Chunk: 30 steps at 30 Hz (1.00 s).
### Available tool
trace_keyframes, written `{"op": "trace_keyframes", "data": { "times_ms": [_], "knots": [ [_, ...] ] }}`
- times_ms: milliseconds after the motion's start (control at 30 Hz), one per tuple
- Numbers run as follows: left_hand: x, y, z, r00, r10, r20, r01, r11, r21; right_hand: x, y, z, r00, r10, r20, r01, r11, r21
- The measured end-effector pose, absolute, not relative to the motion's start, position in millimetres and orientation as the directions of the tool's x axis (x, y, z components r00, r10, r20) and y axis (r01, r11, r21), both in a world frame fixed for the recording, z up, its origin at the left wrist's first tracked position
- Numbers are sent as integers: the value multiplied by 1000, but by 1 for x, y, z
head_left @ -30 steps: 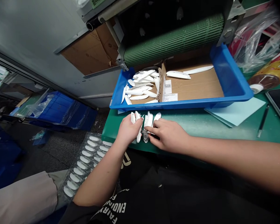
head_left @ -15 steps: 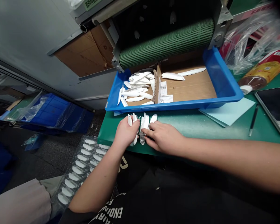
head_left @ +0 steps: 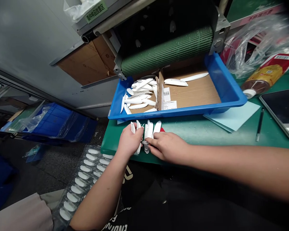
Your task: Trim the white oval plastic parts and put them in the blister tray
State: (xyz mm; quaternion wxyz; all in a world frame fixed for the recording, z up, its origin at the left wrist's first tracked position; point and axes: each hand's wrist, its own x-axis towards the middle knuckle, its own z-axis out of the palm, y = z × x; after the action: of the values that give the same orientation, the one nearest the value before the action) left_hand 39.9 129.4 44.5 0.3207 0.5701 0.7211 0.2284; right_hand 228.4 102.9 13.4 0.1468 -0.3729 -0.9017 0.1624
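White plastic shells (head_left: 149, 131) stand bunched upright between both hands on a green workbench (head_left: 197, 134). Just beyond the fingers sits a blue tray (head_left: 173, 113) holding more shells; a blister tray (head_left: 83, 175) lies below and left of them. The left hand (head_left: 130, 140) curls closed around several shells, while the right hand (head_left: 167, 146) pinches the bunch from the other side, its fingers (head_left: 155, 144) bent against it.

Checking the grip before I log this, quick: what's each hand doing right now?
Left hand: closed, holding white plastic pieces.
Right hand: fingers against the pieces; cannot tell whether it is gripping them.
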Motion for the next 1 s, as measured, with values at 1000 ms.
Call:
{"op": "trace_keyframes", "data": {
  "times_ms": [1000],
  "knots": [
    [46, 121, 50, -166, 977, -131, 667, 209, 715, 233, 101, 15, -685, 698, 207, 632, 711, -306]
  ]
}}
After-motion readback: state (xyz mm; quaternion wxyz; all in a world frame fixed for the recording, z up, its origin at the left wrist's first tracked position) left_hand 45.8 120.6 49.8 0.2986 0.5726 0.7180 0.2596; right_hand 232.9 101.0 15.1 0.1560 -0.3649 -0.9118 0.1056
